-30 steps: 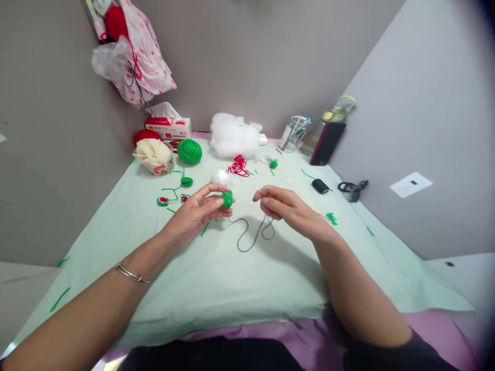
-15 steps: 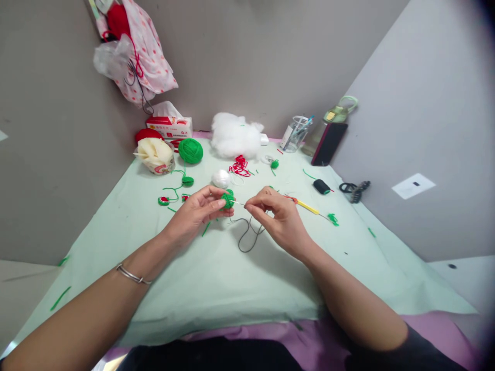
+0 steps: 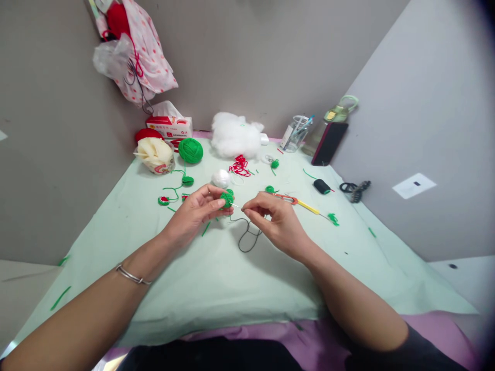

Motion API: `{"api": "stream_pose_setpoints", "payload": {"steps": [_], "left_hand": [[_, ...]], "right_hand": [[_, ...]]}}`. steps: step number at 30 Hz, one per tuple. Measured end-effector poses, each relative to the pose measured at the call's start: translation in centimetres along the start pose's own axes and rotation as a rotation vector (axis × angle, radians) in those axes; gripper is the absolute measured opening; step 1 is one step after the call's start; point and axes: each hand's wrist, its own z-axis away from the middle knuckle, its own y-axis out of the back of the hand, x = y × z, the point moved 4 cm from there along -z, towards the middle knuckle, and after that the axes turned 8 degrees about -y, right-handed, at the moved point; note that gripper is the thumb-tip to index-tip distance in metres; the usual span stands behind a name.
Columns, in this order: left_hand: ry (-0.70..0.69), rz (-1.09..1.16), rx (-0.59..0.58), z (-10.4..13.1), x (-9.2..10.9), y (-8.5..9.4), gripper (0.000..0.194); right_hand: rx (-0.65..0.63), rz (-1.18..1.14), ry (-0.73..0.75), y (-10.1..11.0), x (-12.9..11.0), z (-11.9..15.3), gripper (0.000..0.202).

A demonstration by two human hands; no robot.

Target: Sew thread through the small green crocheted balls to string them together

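Green piece (image 3: 226, 200) pinched in left hand (image 3: 195, 210), needle (image 3: 236, 206) gripped in right hand (image 3: 280, 219), stitching seemingly begun, dark thread (image 3: 244, 251) not tightened

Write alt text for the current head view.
Left hand holds a small green crocheted piece while the right hand pinches a needle at it, above a pale green cloth. Behind lie white stuffing, a green yarn ball and a yellow-handled hook.
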Motion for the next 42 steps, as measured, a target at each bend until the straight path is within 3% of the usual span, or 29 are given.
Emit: {"api": "stream_pose_setpoints", "payload": {"steps": [12, 21, 31, 42], "left_hand": [[-0.018, -0.019, -0.003, 0.2, 0.1, 0.0, 0.024], [0.005, 0.02, -0.061, 0.2, 0.4, -0.7, 0.024], [-0.036, 0.035, -0.099, 0.2, 0.0, -0.7, 0.022], [-0.04, -0.031, -0.063, 0.3, -0.6, -0.6, 0.026]], "right_hand": [[0.022, -0.033, -0.009, -0.1, -0.2, 0.1, 0.013], [-0.041, -0.14, -0.103, -0.8, 0.7, -0.4, 0.01], [-0.106, -0.459, -0.229, -2.4, 1.4, -0.5, 0.016], [-0.101, -0.466, -0.279, -2.5, 1.5, -0.6, 0.018]]}}
